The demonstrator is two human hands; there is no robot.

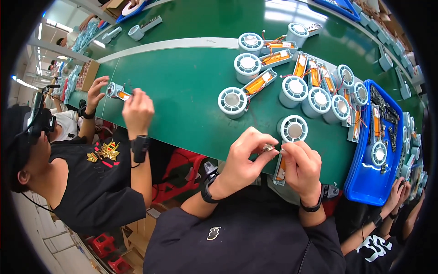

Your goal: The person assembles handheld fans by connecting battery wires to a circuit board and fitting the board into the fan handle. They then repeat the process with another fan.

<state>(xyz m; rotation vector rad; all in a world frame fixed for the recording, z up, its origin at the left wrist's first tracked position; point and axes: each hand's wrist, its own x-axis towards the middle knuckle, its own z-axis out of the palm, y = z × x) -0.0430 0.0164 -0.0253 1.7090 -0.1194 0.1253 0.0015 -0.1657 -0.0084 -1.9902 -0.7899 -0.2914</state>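
Note:
My left hand (246,157) pinches a small silvery part (268,148) between thumb and fingertips; its exact kind is too small to tell. Close beside it, the fingertips of my right hand (302,166) are pressed together, and what they hold is hidden. Right behind and below my hands lies a light-blue fan-like housing (293,128) with a round, spoked head and a grey disc in its centre. Its handle, holding an orange-wrapped battery (280,172), points toward me and is partly covered by my right hand.
Several similar housings (232,101) with orange batteries and thin wires lie beyond my hands on the green table (182,86). At right, a blue tray (365,185) holds dark boards and a housing. A co-worker's hands (138,112) work over another housing at left; more hands (394,196) show at right.

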